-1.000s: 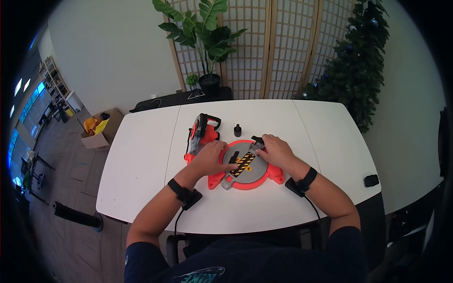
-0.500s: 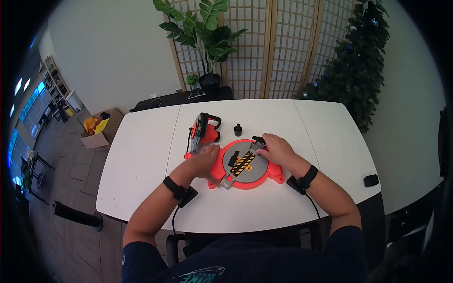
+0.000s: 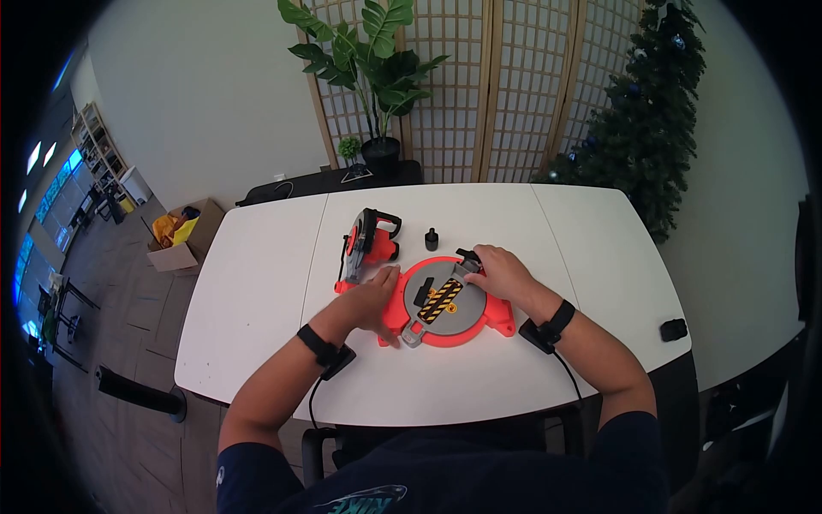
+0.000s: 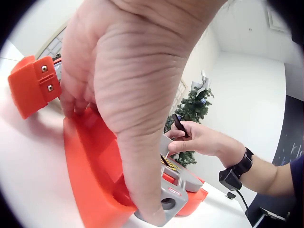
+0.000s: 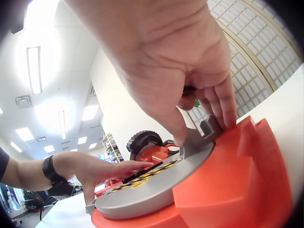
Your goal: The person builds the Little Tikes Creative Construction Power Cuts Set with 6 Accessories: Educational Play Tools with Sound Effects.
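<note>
An orange-red toy miter saw base point(image 3: 501, 321) lies on the white table, with a round grey turntable point(image 3: 471, 313) in its middle. A striped yellow-black sticker point(image 3: 441, 301) runs across the turntable beside a short black bar point(image 3: 424, 292). My left hand point(image 3: 370, 301) grips the base's left wing, its fingers at the back and its thumb at the front by the grey front tab point(image 4: 173, 199). At the back right, my right hand point(image 3: 505, 272) pinches the upright grey bracket point(image 5: 192, 142). A black lever point(image 4: 179, 124) shows at that hand's fingers.
The toy saw's upper part point(image 3: 381, 247), with its black handle, stands just behind my left hand. A small black knobbed piece point(image 3: 431, 240) sits behind the base. Another black object point(image 3: 674, 330) is at the table's right edge. A cardboard box point(image 3: 193, 240) stands on the floor at left.
My left hand has come off the turntable, moved left and toward me, and now holds the base's left wing. My right hand has stayed at the bracket.
</note>
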Tool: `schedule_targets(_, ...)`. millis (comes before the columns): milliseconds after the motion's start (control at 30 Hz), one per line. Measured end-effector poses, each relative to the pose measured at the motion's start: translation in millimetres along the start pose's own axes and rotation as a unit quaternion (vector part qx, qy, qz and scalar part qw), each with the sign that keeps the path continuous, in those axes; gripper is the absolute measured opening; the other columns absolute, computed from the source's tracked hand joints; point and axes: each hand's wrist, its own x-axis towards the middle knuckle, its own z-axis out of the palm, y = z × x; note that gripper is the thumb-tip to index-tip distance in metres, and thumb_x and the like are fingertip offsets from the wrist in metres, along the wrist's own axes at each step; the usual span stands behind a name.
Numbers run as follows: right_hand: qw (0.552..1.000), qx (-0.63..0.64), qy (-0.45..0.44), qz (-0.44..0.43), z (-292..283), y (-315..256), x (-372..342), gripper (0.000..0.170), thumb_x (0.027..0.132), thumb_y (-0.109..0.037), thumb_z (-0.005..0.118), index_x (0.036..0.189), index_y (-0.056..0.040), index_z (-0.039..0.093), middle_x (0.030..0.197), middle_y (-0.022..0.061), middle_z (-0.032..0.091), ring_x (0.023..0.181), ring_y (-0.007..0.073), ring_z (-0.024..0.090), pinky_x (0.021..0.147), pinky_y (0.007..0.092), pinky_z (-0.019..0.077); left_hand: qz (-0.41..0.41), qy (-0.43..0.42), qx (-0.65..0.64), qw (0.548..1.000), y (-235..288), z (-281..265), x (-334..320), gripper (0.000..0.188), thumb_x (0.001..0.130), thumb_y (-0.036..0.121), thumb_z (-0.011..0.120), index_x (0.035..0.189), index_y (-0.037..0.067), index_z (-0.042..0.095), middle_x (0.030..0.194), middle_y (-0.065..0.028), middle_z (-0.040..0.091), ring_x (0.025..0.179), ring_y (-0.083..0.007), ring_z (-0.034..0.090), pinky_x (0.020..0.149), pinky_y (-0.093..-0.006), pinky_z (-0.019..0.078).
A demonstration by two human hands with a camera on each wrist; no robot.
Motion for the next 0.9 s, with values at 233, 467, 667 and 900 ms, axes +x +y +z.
schedule_targets(233, 1.000, 0.018, 0.001, -0.008, 1, 1, 3, 0.033, 0.083, -0.022, 0.078, 0.094, 0.0016, 0.058, 0.094, 0.0198, 0.066, 0.093, 0.0368, 0.065, 0.081, 0.0441, 0.0518, 0.014, 0.008, 0.019, 1.000, -4, 5, 2, 0.160, 0.044, 0.056, 0.096, 0.154, -0.010, 0.001, 0.163, -0.0288, 0.011, 0.150, -0.0356, 0.026, 0.118, -0.0370, 0.0350)
schedule_targets(467, 0.998, 0.044, 0.008, -0.035, 9, 7, 12, 0.029, 0.084, -0.019, 0.076, 0.096, 0.0017, 0.059, 0.096, 0.0195, 0.066, 0.094, 0.0368, 0.065, 0.082, 0.0440, 0.0514, -0.002, -0.008, 0.014, 1.000, -2, 3, 3, 0.160, 0.045, 0.055, 0.096, 0.154, -0.011, -0.001, 0.163, -0.0290, 0.009, 0.152, -0.0362, 0.019, 0.120, -0.0368, 0.0302)
schedule_targets(667, 0.996, 0.062, 0.001, -0.059, 11, 7, 18, 0.027, 0.086, -0.016, 0.074, 0.098, 0.0027, 0.059, 0.098, 0.0193, 0.066, 0.095, 0.0364, 0.065, 0.084, 0.0438, 0.0517, -0.010, -0.018, 0.013, 1.000, -2, 4, 4, 0.161, 0.045, 0.055, 0.096, 0.154, -0.010, -0.002, 0.164, -0.0284, 0.008, 0.152, -0.0357, 0.019, 0.120, -0.0380, 0.0310)
schedule_targets(900, 0.994, 0.085, -0.029, -0.059, 15, 7, 28, 0.026, 0.086, -0.014, 0.073, 0.100, 0.0024, 0.059, 0.102, 0.0197, 0.065, 0.101, 0.0365, 0.064, 0.087, 0.0438, 0.0513, 0.001, -0.004, 0.032, 0.999, -3, 6, 4, 0.163, 0.043, 0.058, 0.095, 0.154, -0.010, -0.002, 0.164, -0.0283, 0.007, 0.151, -0.0360, 0.022, 0.119, -0.0389, 0.0337)
